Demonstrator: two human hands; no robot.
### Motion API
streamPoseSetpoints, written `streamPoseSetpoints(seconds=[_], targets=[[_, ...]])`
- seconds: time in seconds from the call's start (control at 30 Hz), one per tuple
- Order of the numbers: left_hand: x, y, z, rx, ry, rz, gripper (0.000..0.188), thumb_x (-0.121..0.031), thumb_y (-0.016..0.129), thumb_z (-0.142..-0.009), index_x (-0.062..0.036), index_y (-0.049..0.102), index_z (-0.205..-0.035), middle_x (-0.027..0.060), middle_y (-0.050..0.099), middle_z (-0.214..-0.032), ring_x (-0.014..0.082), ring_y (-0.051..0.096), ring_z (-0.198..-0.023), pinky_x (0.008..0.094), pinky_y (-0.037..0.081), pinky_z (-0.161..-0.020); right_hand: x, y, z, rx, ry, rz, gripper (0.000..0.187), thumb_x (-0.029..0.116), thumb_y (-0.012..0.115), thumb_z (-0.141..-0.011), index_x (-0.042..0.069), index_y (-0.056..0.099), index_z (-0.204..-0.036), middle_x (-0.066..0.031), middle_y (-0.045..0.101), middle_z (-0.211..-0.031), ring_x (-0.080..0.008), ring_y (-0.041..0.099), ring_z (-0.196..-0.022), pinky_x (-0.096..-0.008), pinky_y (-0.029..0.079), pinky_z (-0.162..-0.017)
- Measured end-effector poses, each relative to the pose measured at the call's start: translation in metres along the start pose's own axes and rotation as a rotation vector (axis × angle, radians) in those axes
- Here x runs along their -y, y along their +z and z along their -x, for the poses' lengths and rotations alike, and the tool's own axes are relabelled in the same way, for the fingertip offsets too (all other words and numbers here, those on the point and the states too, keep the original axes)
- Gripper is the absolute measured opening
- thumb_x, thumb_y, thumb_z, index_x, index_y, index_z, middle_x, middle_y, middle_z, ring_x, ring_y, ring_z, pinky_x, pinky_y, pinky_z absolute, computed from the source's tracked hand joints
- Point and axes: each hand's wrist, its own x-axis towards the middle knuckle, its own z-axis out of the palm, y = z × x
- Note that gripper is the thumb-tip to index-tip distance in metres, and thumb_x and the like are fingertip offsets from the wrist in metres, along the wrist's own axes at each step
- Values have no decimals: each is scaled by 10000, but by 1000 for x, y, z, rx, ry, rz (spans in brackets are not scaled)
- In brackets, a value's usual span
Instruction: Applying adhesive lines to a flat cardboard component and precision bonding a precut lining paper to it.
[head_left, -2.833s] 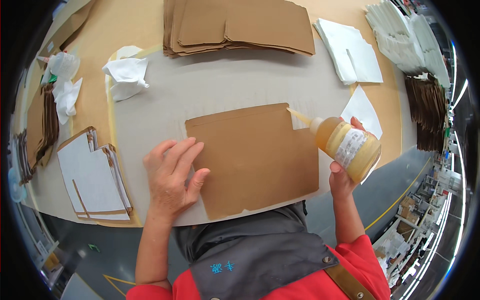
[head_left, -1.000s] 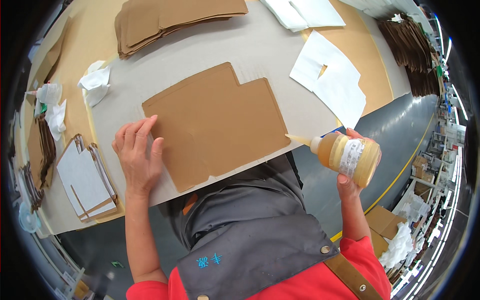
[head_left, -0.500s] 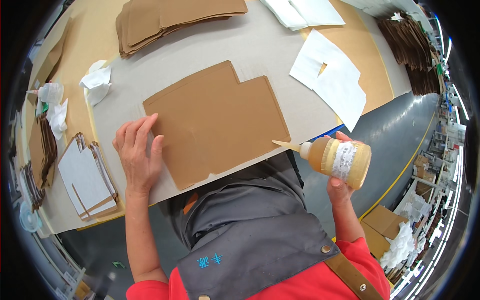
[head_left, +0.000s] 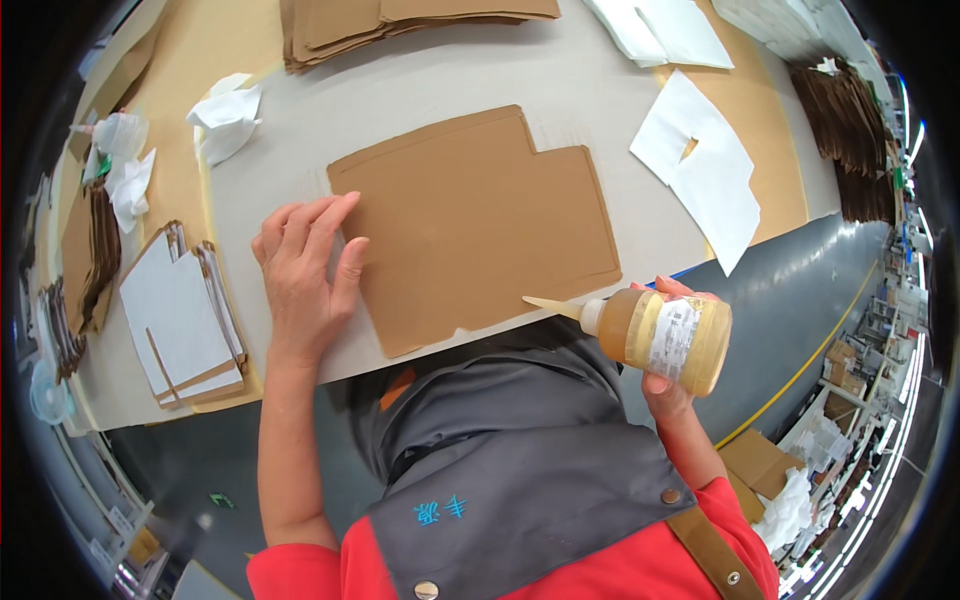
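Note:
A flat brown panel point(head_left: 480, 220), notched at its far right corner, lies on the table in front of me. My left hand point(head_left: 308, 265) rests at its left edge, fingers apart, with the fingertips touching or just over the brown surface. My right hand point(head_left: 672, 385) is wrapped round a squeeze bottle point(head_left: 640, 335) of amber liquid, probably glue, tilted onto its side. Its long pointed nozzle aims left, and the tip is at the panel's near edge. Whether the tip touches the panel, I cannot tell.
A stack of brown panels point(head_left: 420, 22) sits at the far side. White cut sheets point(head_left: 700, 175) lie to the right, brown pieces point(head_left: 840, 110) beyond them. At left are crumpled white paper point(head_left: 228, 120), white-faced panels point(head_left: 175, 315) and another bottle point(head_left: 120, 135). The table's near edge point(head_left: 345, 372) runs before me.
The bottle's nozzle tip has moved left along the panel's near edge, away from the right corner. My left hand stays at the panel's left edge. The whole view has shifted slightly.

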Motion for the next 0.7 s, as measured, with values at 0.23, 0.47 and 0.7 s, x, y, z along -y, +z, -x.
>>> streamPoseSetpoints(seconds=[0.23, 0.47, 0.7], targets=[[-1, 1, 0, 20, -32, 19, 346, -273, 612, -933, -121, 662, -1239, 36, 644, -1167, 266, 517, -1119, 388, 342, -990, -3, 15, 2, 116, -25, -18, 1017, 532, 901, -638, 92, 289, -1320, -221, 526, -1330, -341, 591, -1172, -532, 488, -1026], [1, 1, -1, 11, -35, 23, 340, -252, 617, -925, -130, 660, -1239, 32, 643, -1162, 262, 519, -1110, 385, 344, -982, -6, 35, -3, 258, -137, -73, 1020, 540, 860, -708, 105, 265, -1413, -210, 454, -1442, -311, 534, -1263, -532, 491, -1023], [3, 3, 4, -39, -22, 53, 249, -111, 638, -867, -124, 690, -1110, 19, 643, -1103, 250, 539, -1089, 379, 352, -937, 26, 58, -45, -64, 133, -143, 1083, 714, 702, -764, 113, 232, -1533, -168, 372, -1538, -320, 503, -1327, -418, 581, -897]])
